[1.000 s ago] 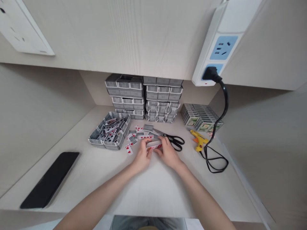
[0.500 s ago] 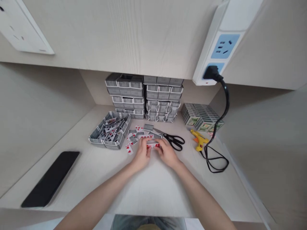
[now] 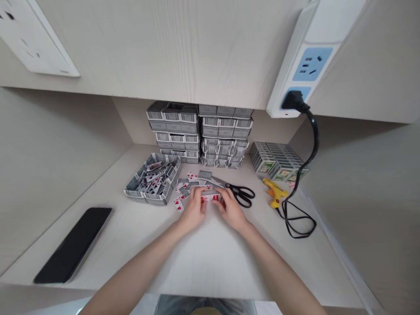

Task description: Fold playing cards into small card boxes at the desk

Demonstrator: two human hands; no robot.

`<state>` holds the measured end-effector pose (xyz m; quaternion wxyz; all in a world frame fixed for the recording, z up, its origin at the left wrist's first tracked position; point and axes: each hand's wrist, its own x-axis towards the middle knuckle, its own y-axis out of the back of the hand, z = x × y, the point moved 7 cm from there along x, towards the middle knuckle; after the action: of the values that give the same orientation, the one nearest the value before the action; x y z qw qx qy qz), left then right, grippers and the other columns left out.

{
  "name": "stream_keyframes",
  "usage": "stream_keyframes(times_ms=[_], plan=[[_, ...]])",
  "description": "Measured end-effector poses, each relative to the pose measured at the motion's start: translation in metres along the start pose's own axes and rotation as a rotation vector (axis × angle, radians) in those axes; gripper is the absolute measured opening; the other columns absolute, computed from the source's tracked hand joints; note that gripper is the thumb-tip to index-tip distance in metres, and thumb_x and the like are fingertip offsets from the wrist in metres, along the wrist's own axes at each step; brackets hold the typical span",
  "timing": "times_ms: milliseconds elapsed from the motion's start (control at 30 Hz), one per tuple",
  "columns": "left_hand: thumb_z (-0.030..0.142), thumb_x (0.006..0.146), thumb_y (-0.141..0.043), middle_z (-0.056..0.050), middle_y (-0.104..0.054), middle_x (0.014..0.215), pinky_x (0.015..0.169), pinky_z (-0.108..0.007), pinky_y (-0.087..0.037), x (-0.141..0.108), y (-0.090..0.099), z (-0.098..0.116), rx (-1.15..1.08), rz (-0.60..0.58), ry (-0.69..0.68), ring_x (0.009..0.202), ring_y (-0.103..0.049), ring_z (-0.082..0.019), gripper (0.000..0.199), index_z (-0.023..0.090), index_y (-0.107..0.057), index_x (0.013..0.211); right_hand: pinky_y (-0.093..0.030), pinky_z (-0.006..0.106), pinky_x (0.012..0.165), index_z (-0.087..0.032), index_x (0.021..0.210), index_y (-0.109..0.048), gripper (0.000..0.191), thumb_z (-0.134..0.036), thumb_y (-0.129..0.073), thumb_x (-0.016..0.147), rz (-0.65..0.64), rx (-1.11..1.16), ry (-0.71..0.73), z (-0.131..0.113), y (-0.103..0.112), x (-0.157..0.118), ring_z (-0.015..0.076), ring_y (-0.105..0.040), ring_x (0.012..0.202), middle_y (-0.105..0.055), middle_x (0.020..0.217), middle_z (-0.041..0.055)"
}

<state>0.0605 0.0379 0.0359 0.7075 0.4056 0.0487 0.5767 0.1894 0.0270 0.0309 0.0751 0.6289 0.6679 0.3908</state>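
1. On my head view, the left hand (image 3: 194, 209) grips one end of a slim red-and-white printed card piece (image 3: 210, 198), fingers curled over it and thumb at the near side.
2. I record the right hand (image 3: 231, 209) grasping the opposite end in a matching pinch. The piece sits between both hands, over the middle of the pale wood-grained surface (image 3: 203, 262).
3. Just beyond lie loose, glossy playing cards (image 3: 179, 204), some face up with red pips, others showing grey patterned backs.
4. Black-handled metal scissors (image 3: 235, 191) rest flat beside the right hand, blades pointing away to the left.
5. Left of the cards I note an open rectangular tray built of grey patterned cards (image 3: 156, 201), white-edged at the rim, holding a jumbled heap of cards.
6. Farther right lies a yellow plastic glue gun (image 3: 274, 191) with an orange trigger, near a looped black cable (image 3: 297, 236).
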Motion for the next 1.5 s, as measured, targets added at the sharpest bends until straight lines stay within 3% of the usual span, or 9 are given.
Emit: stream_keyframes(times_ms=[200, 300, 467, 633, 833, 1067, 1267, 1500], plan=[[0.014, 0.071, -0.055, -0.006, -0.036, 0.111, 0.097, -0.040, -0.035, 0.002, 0.007, 0.004, 0.105, -0.095, -0.002, 0.112, -0.040, -0.022, 0.043, 0.023, -0.045, 0.111, -0.046, 0.033, 0.070, -0.019, 0.102, -0.053, 0.024, -0.026, -0.051, 0.079, 0.086, 0.027, -0.067, 0.010, 0.007, 0.002, 0.0196, -0.055, 0.079, -0.055, 0.095, 0.0078], [0.014, 0.071, -0.055, -0.005, -0.034, 0.114, 0.095, -0.038, -0.038, 0.002, 0.006, 0.000, 0.077, -0.154, 0.038, 0.111, -0.042, -0.021, 0.048, 0.026, -0.042, 0.116, -0.046, 0.031, 0.065, -0.019, 0.100, -0.055, 0.023, -0.027, -0.049, 0.080, 0.101, 0.075, -0.106, 0.017, 0.006, 0.003, 0.0181, -0.056, 0.073, -0.059, 0.089, 0.0062], [0.017, 0.068, -0.060, -0.005, -0.034, 0.118, 0.097, -0.036, -0.037, 0.002, 0.005, -0.002, 0.070, -0.154, 0.034, 0.113, -0.041, -0.021, 0.060, 0.027, -0.037, 0.123, -0.046, 0.028, 0.059, -0.021, 0.102, -0.056, 0.025, -0.030, -0.046, 0.081, 0.118, 0.183, -0.182, 0.028, 0.003, 0.002, 0.0170, -0.057, 0.066, -0.063, 0.079, 0.0029], [0.027, 0.062, -0.068, -0.007, -0.042, 0.120, 0.097, -0.043, -0.033, 0.005, 0.008, 0.001, 0.144, -0.128, -0.021, 0.113, -0.037, -0.026, 0.076, 0.023, -0.032, 0.128, -0.046, 0.030, 0.065, -0.020, 0.095, -0.060, 0.022, -0.031, -0.050, 0.078, 0.209, 0.140, -0.156, 0.028, 0.009, 0.002, 0.0180, -0.057, 0.073, -0.061, 0.088, 0.0064], [0.027, 0.064, -0.067, -0.006, -0.050, 0.116, 0.092, -0.042, -0.035, 0.009, 0.011, -0.003, 0.165, -0.111, -0.017, 0.108, -0.041, -0.025, 0.064, 0.022, -0.041, 0.121, -0.046, 0.029, 0.059, -0.018, 0.080, -0.059, 0.018, -0.035, -0.055, 0.075, 0.307, 0.160, -0.223, 0.033, 0.018, 0.001, 0.0146, -0.053, 0.066, -0.054, 0.098, 0.0087], [0.037, 0.050, -0.076, -0.008, -0.047, 0.123, 0.094, -0.043, -0.032, 0.009, 0.005, -0.002, 0.121, -0.242, -0.032, 0.112, -0.038, -0.028, 0.092, 0.023, -0.033, 0.130, -0.036, 0.023, 0.042, -0.018, 0.078, -0.049, 0.024, -0.042, -0.049, 0.077, 0.417, 0.360, -0.422, 0.054, 0.023, -0.004, 0.0115, -0.045, 0.043, -0.052, 0.057, -0.0026], [0.044, 0.050, -0.075, -0.006, -0.042, 0.129, 0.098, -0.043, -0.029, 0.006, 0.005, 0.009, 0.155, -0.299, -0.134, 0.116, -0.034, -0.027, 0.086, 0.027, -0.039, 0.127, -0.029, 0.020, 0.038, -0.018, 0.085, -0.045, 0.027, -0.043, -0.049, 0.078, 0.605, 0.409, -0.448, 0.057, 0.045, -0.008, 0.0097, -0.040, 0.038, -0.047, 0.049, -0.0066], [0.042, 0.063, -0.066, -0.006, -0.049, 0.120, 0.096, -0.043, -0.032, 0.007, 0.016, 0.003, 0.272, -0.290, -0.104, 0.113, -0.038, -0.026, 0.063, 0.027, -0.046, 0.120, -0.035, 0.021, 0.042, -0.015, 0.086, -0.048, 0.031, -0.045, -0.050, 0.076, 0.599, 0.386, -0.435, 0.052, 0.046, -0.007, 0.0116, -0.048, 0.045, -0.055, 0.057, -0.0014]])
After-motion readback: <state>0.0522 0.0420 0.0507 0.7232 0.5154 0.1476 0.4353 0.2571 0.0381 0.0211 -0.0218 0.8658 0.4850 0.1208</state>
